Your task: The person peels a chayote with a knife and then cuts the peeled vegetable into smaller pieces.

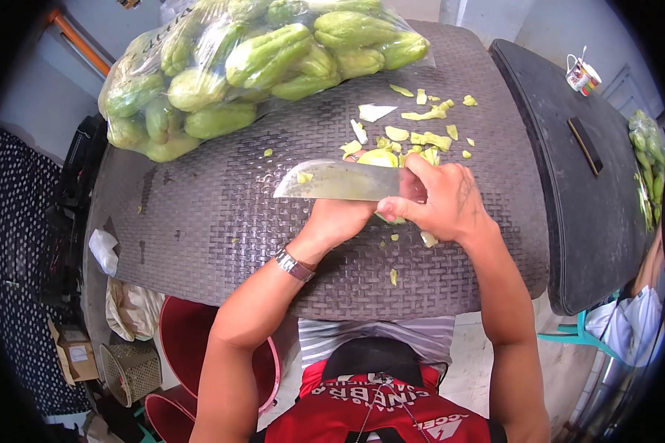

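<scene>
Evidently the work in hand is the trimming of a pale green squash [380, 159], which sits on the dark woven worktop [222, 221] just in front of the person, mostly hidden behind the broad knife blade [340, 181] and the two hands. The right hand [443, 203] is closed firmly around the knife's handle, thumb lying along the near side, with the blade held flat-side up and pointing to the person's left. The left hand [340, 221] is curled shut beneath the blade, seemingly around the lower part of the squash, though how much of it the fingers hold cannot be told. Just beyond the hands lies a scatter of yellow-green peelings [425, 136], and a few more bits lie nearer the worktop's front edge. Farther back, a large clear bag of whole green squashes [251, 66] rests on the worktop, well apart from the cutting. A wristwatch [294, 264] shows on the left wrist. Judging by the scraps, peeling is well under way on this piece; the next stroke would call for a steady grip below and the blade edge kept angled away from the holding fingers
</scene>
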